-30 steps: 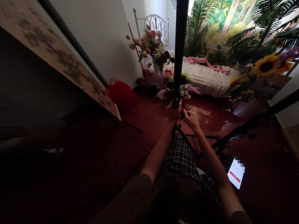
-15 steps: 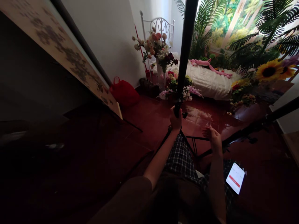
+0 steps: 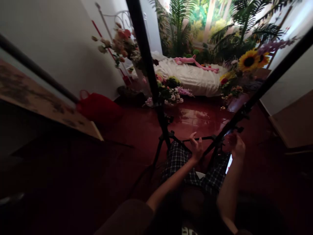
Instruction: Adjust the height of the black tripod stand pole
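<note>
My left hand [image 3: 197,148] is raised over my lap with its fingers spread, holding nothing. It is between a black stand pole [image 3: 146,55] on the left and a second black pole [image 3: 259,89] slanting up to the right. Just below the knob of the right pole is my right hand [image 3: 238,148]; its fingers are dark and blurred, so a grip on anything does not show. A lit phone [image 3: 229,164] lies by my right thigh, partly covered by my right wrist. Thin black stand legs [image 3: 156,156] spread around my checked trousers [image 3: 179,156].
A red bag [image 3: 97,107] and a flower-painted panel [image 3: 49,101] stand at left. Ahead is a white-covered bed [image 3: 195,76] with a pink plush toy [image 3: 197,62], between bouquets and sunflowers [image 3: 248,60]. Palm leaves [image 3: 179,26] rise behind it on the dark red floor [image 3: 195,117].
My left hand has let go of the left pole and moved right, opening. My right hand has moved toward the right pole, over the phone. The view has turned right.
</note>
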A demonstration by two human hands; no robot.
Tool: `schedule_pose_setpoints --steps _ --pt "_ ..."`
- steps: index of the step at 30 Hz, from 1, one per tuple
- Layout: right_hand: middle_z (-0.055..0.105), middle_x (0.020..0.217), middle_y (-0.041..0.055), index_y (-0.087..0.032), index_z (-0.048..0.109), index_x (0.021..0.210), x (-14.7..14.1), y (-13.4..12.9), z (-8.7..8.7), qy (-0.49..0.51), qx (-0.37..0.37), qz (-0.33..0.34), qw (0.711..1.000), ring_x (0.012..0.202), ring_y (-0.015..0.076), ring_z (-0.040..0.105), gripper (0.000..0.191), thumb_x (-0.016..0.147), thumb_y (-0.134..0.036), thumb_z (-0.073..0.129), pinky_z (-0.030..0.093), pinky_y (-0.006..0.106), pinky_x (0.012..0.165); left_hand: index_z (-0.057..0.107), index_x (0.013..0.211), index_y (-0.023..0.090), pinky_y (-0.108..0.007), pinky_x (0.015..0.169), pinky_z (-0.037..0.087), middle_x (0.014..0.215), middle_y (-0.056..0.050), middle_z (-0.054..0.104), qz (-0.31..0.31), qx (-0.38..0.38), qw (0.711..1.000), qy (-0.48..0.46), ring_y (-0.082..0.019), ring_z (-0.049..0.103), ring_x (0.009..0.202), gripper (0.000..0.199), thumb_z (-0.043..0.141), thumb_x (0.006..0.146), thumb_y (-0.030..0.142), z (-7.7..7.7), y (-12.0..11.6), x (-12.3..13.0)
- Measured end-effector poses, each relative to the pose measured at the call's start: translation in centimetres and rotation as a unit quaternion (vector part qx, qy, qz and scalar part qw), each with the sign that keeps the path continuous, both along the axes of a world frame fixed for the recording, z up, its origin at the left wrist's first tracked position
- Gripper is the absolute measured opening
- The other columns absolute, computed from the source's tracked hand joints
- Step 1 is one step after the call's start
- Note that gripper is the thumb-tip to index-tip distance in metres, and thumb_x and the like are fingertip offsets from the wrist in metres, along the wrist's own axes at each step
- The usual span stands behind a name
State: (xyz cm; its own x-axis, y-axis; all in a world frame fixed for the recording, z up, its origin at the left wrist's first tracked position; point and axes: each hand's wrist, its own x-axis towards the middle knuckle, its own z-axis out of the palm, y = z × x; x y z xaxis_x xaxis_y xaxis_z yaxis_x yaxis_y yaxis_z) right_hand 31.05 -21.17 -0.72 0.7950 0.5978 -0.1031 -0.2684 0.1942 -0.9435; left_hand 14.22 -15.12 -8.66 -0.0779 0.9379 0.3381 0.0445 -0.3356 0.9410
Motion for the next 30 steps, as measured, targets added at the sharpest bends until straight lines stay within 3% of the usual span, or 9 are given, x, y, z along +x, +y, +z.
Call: schedule_pose_setpoints --steps 5,9,13,17,19,22,26,30 --pt "0.073 0.067 -0.0016 -0.017 0.069 0.084 0.3 -0.7 0.5 0.051 0.025 -0.036 0.998 0.055 0.0097 0.067 0.034 0.068 -0.047 0.075 0.051 0.018 0.051 0.047 0.126 0.019 -0.038 0.103 0.043 0.121 -0.012 0.057 -0.207 0.097 0.974 0.007 -0.019 0.056 0.114 0.043 0.039 0.097 0.050 5.9 2.3 6.4" --pt "0.073 0.066 -0.0001 -0.017 0.069 0.080 0.9 -1.5 0.8 0.060 0.027 -0.047 0.997 0.054 0.0101 0.066 0.034 0.067 -0.048 0.076 0.049 0.018 0.049 0.051 0.117 0.019 -0.030 0.082 0.049 0.098 -0.007 0.064 -0.289 0.152 0.945 0.036 -0.015 0.063 0.084 0.039 0.046 0.094 0.050 9.2 4.6 11.0" --pt "0.071 0.063 -0.0004 -0.017 0.068 0.079 1.3 -2.1 0.8 0.067 0.017 -0.071 0.995 0.050 0.0093 0.063 0.030 0.071 -0.046 0.074 0.046 0.019 0.047 0.053 0.104 0.019 -0.024 0.059 0.041 0.074 0.000 0.060 -0.267 0.147 0.950 0.063 -0.013 0.058 0.062 0.032 0.050 0.093 0.048 9.3 5.3 13.4" --pt "0.070 0.063 -0.0022 -0.019 0.069 0.079 1.0 -2.0 1.1 0.108 0.013 -0.071 0.992 0.051 0.0080 0.062 0.022 0.076 -0.041 0.070 0.044 0.017 0.047 0.053 0.102 0.020 -0.022 0.058 0.039 0.070 0.001 0.060 -0.214 0.172 0.961 0.039 -0.011 0.058 0.061 0.028 0.051 0.093 0.047 8.6 4.9 13.9" --pt "0.070 0.062 -0.0028 -0.020 0.069 0.080 0.8 -1.7 1.5 0.148 0.023 -0.028 0.988 0.051 0.0075 0.061 0.022 0.081 -0.042 0.066 0.043 0.017 0.046 0.053 0.102 0.020 -0.021 0.058 0.040 0.072 0.001 0.061 -0.195 0.181 0.963 0.029 -0.011 0.059 0.062 0.029 0.051 0.093 0.048 8.5 4.8 13.9" --pt "0.070 0.064 -0.0020 -0.021 0.070 0.085 0.9 -1.1 2.4 0.212 0.047 0.093 0.972 0.049 0.0073 0.059 0.030 0.089 -0.047 0.056 0.042 0.016 0.043 0.053 0.100 0.019 -0.021 0.056 0.039 0.070 0.001 0.060 -0.195 0.182 0.963 0.025 -0.010 0.058 0.059 0.031 0.051 0.093 0.050 8.4 4.9 14.0" --pt "0.068 0.061 -0.0052 -0.022 0.068 0.083 2.2 -0.5 3.5 0.300 0.141 0.238 0.913 0.045 0.0047 0.051 0.028 0.096 -0.041 0.050 0.036 0.012 0.037 0.053 0.101 0.020 -0.020 0.056 0.040 0.071 0.001 0.061 -0.211 0.186 0.959 0.018 -0.010 0.058 0.058 0.030 0.050 0.094 0.048 8.3 5.2 14.1" --pt "0.064 0.055 -0.0096 -0.021 0.060 0.069 3.4 -0.5 3.8 0.398 0.262 0.302 0.825 0.042 0.0014 0.048 0.034 0.099 -0.026 0.047 0.037 0.007 0.039 0.053 0.100 0.020 -0.021 0.057 0.039 0.069 0.002 0.059 -0.199 0.187 0.962 0.017 -0.009 0.057 0.057 0.027 0.050 0.094 0.046 8.4 5.0 14.1"
